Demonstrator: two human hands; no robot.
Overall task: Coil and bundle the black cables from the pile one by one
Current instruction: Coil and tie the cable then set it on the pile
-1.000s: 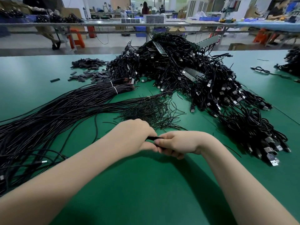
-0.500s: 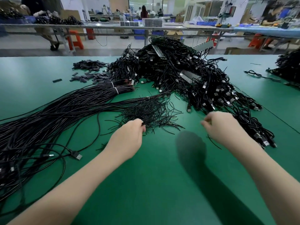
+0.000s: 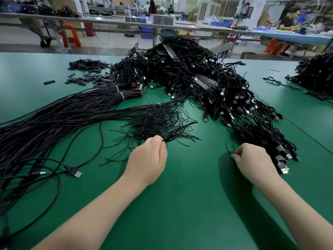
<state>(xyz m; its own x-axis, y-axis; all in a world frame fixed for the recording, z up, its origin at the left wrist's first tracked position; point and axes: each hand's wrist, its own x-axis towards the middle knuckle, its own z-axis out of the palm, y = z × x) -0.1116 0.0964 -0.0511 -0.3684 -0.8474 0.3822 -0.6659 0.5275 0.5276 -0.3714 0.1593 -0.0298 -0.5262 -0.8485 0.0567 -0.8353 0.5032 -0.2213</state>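
Your left hand [image 3: 146, 159] rested on the green desk [image 3: 180, 213] at the near edge of the heap of thin black tie wires [image 3: 155, 121], its fingers [image 3: 163, 144] curled and pinching several of those wires where they fanned out to the right. Your right hand [image 3: 255, 162] lay well apart from it, close against the near tail of the big pile of black cables [image 3: 207, 83]; its fingers [image 3: 236, 156] were curled in, and a single thin black strand [image 3: 227, 148] rose from beside the fingertips, so they appeared to be pinching it, though the contact itself was too small to make out for certain.

The pile of cables with their metal USB plugs ran from the middle of the desk down toward your right hand, the nearest plugs [image 3: 283, 169] lying just beside your right wrist. To your left, long straight black cables [image 3: 54, 121] stretched across the desk, bound near their far ends with white ties [image 3: 121, 95]. One loose cable ended in a USB plug [image 3: 76, 173] lying near your left forearm. Beyond the long cables sat a scatter of small dark grey pieces [image 3: 90, 73]. A second heap of black cables [image 3: 317, 73] stood at the far right edge of the desk.
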